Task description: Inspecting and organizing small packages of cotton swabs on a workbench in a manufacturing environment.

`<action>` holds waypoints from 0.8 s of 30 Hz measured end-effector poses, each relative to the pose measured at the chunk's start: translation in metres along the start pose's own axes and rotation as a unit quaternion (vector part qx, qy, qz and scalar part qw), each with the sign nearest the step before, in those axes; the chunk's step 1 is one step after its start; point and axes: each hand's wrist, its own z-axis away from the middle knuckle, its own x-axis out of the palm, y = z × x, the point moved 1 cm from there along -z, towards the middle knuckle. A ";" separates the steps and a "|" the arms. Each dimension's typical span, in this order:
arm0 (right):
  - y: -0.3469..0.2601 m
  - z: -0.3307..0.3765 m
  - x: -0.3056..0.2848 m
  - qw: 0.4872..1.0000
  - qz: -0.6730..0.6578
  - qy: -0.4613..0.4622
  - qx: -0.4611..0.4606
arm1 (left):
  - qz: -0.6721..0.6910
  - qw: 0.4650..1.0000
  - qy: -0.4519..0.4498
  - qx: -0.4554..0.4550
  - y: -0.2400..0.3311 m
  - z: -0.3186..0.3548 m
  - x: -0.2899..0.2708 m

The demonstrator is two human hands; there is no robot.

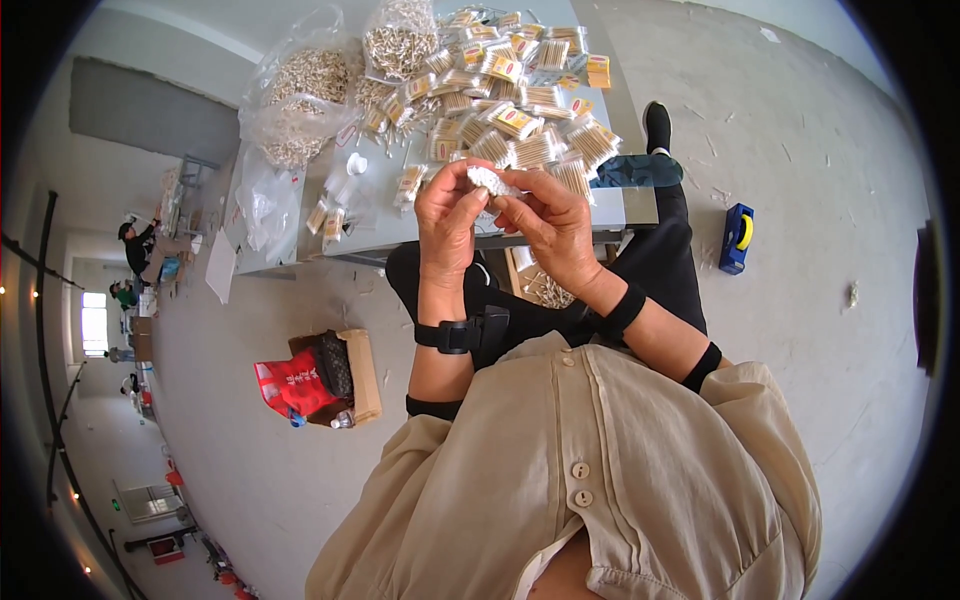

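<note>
My left hand (447, 220) and my right hand (552, 228) meet above the table's near edge. Between their fingertips they grip a bundle of cotton swabs (490, 181), its white tips packed together; the sticks are mostly hidden by my fingers. Just beyond, a heap of packed cotton swabs (515, 122) in clear bags with yellow and white labels covers much of the table (385, 232). Loose swabs fill a large clear plastic bag (312, 80) at the far left and another clear bag (400, 45) beside it.
A small white round container (357, 163) stands left of the heap. Below the table edge, an open box (522, 275) holds loose swabs. A blue tape dispenser (736, 240) rests on the floor at right; a cardboard box (362, 375) with a red bag (292, 388) lies left. Other people (146, 245) sit far left.
</note>
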 end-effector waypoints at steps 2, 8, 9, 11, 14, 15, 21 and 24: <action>-0.001 0.000 -0.002 1.000 0.020 -0.011 -0.001 | 0.008 1.000 0.002 -0.003 0.000 0.000 0.000; -0.006 0.000 -0.004 0.994 0.094 -0.028 -0.044 | 0.026 1.000 -0.002 -0.001 0.000 0.000 -0.001; -0.005 0.000 -0.004 0.992 0.114 -0.031 -0.053 | 0.026 1.000 -0.003 -0.002 0.000 0.000 0.000; -0.002 -0.001 -0.003 0.992 0.109 -0.016 -0.067 | 0.035 0.999 -0.002 -0.004 0.000 0.000 0.000; -0.002 0.001 -0.001 0.993 0.095 -0.001 -0.073 | 0.052 0.999 -0.009 0.002 0.002 -0.001 0.001; -0.002 0.002 0.000 0.994 0.087 0.000 -0.065 | 0.051 0.999 -0.009 0.002 0.002 -0.001 0.000; 0.002 0.002 0.000 0.995 0.076 0.005 -0.057 | 0.067 0.997 -0.037 0.014 0.003 -0.002 -0.002; 0.000 0.002 0.000 0.994 0.087 0.000 -0.065 | 0.061 0.997 -0.040 0.014 0.003 -0.002 -0.003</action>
